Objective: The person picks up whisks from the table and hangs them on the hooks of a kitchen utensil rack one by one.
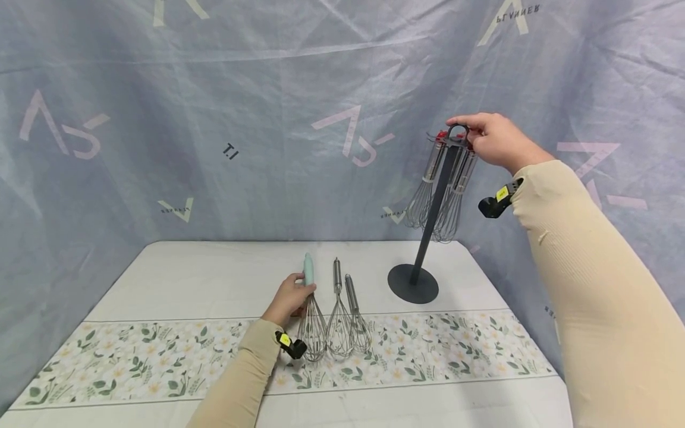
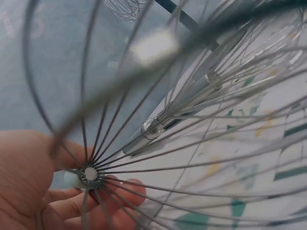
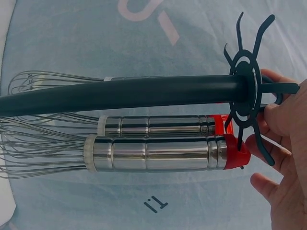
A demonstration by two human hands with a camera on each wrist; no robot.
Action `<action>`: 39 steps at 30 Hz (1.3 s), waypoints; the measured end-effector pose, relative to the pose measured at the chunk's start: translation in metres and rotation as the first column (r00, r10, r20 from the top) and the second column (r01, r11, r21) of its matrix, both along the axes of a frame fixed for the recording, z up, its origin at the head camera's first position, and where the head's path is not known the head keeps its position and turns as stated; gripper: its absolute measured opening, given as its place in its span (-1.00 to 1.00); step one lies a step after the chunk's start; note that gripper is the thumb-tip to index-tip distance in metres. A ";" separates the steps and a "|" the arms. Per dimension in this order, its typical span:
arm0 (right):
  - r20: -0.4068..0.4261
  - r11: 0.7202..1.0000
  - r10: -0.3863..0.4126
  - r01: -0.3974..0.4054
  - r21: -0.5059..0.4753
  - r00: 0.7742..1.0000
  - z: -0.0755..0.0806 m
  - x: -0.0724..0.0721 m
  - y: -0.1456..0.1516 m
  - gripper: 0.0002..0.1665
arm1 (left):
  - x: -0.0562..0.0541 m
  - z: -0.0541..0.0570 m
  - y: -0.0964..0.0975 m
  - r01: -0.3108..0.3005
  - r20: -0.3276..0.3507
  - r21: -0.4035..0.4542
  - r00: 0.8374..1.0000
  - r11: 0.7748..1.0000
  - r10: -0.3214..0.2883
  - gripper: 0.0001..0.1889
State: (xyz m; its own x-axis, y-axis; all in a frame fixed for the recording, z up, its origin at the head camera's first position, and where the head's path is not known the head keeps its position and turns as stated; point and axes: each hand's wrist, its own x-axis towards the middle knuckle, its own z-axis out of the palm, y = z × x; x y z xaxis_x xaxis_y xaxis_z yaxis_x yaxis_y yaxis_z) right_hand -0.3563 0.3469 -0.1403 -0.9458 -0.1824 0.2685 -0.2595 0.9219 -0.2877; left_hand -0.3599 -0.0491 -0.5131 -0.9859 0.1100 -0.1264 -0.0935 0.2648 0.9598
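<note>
My left hand [image 1: 291,296] grips a whisk [image 1: 308,268] with a mint-green handle, low on the handle where the wires begin. Its wire loops fill the left wrist view. To its right lie two steel-handled whisks, a longer one [image 1: 337,276] and a shorter one [image 1: 351,294]. High at the right, my right hand [image 1: 500,139] holds the ring at the top of a dark whisk stand [image 1: 432,223], index finger over the ring. Steel whisks with red ends [image 3: 163,152] hang from the stand's curved hooks [image 3: 263,36], handles up, wires down.
The stand's round base [image 1: 413,292] sits at the table's back right. A white tablecloth [image 1: 214,279] with a floral band [image 1: 176,356] covers the table. Behind and at the sides hangs a blue-grey printed curtain [image 1: 267,148].
</note>
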 end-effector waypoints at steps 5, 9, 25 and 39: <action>0.007 1.000 -0.006 0.006 -0.004 1.000 0.001 -0.001 -0.001 -0.30 | 0.000 0.013 -0.004 0.028 -0.021 -0.025 0.999 0.999 -0.029 -0.36; 0.014 1.000 -0.010 0.010 -0.011 1.000 0.001 -0.003 -0.003 -0.30 | -0.003 0.026 -0.010 0.057 -0.044 -0.056 0.997 0.997 -0.059 -0.35; 0.024 1.000 -0.008 0.008 -0.009 1.000 -0.003 -0.009 -0.007 -0.30 | -0.015 0.090 -0.013 0.085 -0.140 -0.123 0.985 0.989 -0.102 -0.34; 0.028 1.000 -0.003 0.003 -0.004 1.000 -0.003 -0.009 -0.007 -0.30 | -0.021 0.154 0.009 0.112 -0.289 -0.163 0.944 0.980 -0.156 -0.42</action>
State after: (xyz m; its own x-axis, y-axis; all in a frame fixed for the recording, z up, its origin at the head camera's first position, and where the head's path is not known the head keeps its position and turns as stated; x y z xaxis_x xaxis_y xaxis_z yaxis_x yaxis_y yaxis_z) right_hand -0.3652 0.3401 -0.1433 -0.9534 -0.1786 0.2431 -0.2487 0.9215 -0.2984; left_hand -0.3806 -0.0403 -0.3587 -0.9578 0.2466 0.1477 0.2378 0.3911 0.8891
